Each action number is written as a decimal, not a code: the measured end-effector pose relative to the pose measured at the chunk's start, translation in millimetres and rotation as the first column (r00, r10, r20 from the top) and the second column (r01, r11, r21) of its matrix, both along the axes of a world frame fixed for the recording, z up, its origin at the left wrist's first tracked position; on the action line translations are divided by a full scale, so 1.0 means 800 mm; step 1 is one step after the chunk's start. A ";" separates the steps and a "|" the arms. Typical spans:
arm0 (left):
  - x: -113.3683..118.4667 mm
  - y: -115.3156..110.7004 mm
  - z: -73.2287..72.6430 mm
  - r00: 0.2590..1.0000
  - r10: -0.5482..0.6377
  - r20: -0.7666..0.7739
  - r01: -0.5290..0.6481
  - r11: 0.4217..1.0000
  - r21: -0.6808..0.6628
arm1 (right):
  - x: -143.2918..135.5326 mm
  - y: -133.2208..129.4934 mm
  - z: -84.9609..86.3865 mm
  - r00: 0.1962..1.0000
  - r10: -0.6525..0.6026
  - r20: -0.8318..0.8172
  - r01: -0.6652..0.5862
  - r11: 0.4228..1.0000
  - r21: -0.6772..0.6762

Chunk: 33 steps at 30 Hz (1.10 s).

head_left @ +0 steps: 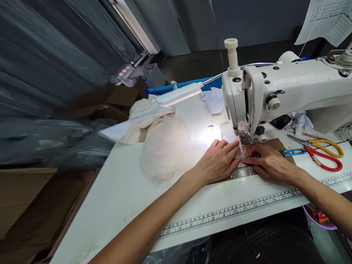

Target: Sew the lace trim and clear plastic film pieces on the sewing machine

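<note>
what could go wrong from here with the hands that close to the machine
The left hand and right hand sit close to the stitching end of the sewing machine, so a finger might get caught if it runs.
The snips and scissors lie beside the right hand; a sideways move could knock them.
The sheer cloth is loosely heaped, so it might bunch up.

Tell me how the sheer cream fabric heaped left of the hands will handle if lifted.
The sheer cream fabric would probably hang floppy, since it slumps in a soft heap. It is likely light for its bulk, looking thin and gauzy at the edges. Pushed, it may bunch rather than roll, given its loose shape.
</note>
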<state>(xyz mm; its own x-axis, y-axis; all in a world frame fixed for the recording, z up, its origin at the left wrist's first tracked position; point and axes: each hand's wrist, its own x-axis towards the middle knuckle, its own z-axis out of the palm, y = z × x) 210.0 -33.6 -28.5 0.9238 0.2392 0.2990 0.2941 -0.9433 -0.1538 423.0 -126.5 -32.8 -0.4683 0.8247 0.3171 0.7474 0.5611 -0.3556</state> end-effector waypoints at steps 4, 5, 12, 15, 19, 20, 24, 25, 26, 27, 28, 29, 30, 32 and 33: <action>0.006 0.014 0.005 0.997 -0.002 -0.077 0.002 1.000 0.005 | 0.000 0.004 -0.004 0.999 -0.044 0.021 0.043 0.999 0.027; 0.007 0.016 0.007 0.996 0.002 -0.092 -0.002 1.000 -0.005 | 0.000 0.005 -0.005 0.998 -0.050 0.027 0.049 0.998 0.037; 0.007 0.013 0.007 0.990 0.061 -0.131 -0.069 0.996 -0.057 | -0.001 0.008 -0.008 0.996 -0.061 0.062 0.055 0.995 0.085; 0.006 0.013 0.004 0.991 0.064 -0.120 -0.070 0.996 -0.051 | -0.002 0.008 -0.008 0.995 -0.069 0.073 0.061 0.993 0.104; 0.008 0.015 0.003 0.991 0.079 -0.105 -0.084 0.996 -0.042 | -0.004 0.008 -0.008 0.991 -0.095 0.093 0.088 0.993 0.082; 0.008 0.016 0.003 0.992 0.084 -0.098 -0.088 0.995 -0.044 | -0.004 0.008 -0.008 0.990 -0.100 0.097 0.093 0.993 0.071; 0.008 0.016 0.001 0.993 0.098 -0.064 -0.102 0.992 -0.067 | -0.004 0.008 -0.009 0.989 -0.108 0.100 0.102 0.993 0.058; 0.008 0.016 0.000 0.993 0.100 -0.057 -0.104 0.992 -0.071 | -0.004 0.008 -0.009 0.989 -0.108 0.101 0.102 0.993 0.061; 0.008 0.016 -0.001 0.993 0.102 -0.052 -0.105 0.992 -0.075 | -0.004 0.008 -0.009 0.989 -0.107 0.103 0.101 0.993 0.064; 0.008 0.016 -0.001 0.994 0.103 -0.044 -0.107 0.991 -0.079 | -0.004 0.008 -0.010 0.989 -0.107 0.103 0.100 0.993 0.069; 0.008 0.016 -0.002 0.994 0.103 -0.036 -0.106 0.991 -0.082 | -0.004 0.008 -0.010 0.989 -0.107 0.101 0.099 0.992 0.076; 0.008 0.016 -0.003 0.994 0.102 -0.026 -0.104 0.991 -0.085 | -0.004 0.008 -0.010 0.990 -0.106 0.097 0.098 0.992 0.083; 0.008 0.015 -0.004 0.995 0.100 -0.016 -0.101 0.991 -0.086 | -0.004 0.007 -0.010 0.990 -0.105 0.091 0.097 0.991 0.087; 0.007 0.015 -0.005 0.995 0.097 -0.003 -0.097 0.992 -0.083 | -0.004 0.007 -0.010 0.991 -0.108 0.081 0.101 0.991 0.085; 0.007 0.015 -0.005 0.995 0.095 0.000 -0.095 0.992 -0.080 | -0.004 0.007 -0.010 0.990 -0.113 0.081 0.107 0.991 0.076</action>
<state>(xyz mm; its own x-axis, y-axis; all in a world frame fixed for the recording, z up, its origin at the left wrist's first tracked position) 215.5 -21.6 -32.8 0.8946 0.3494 0.2788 0.3837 -0.9202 -0.0780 419.6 -120.7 -40.9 -0.4040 0.8493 0.3399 0.8316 0.4957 -0.2503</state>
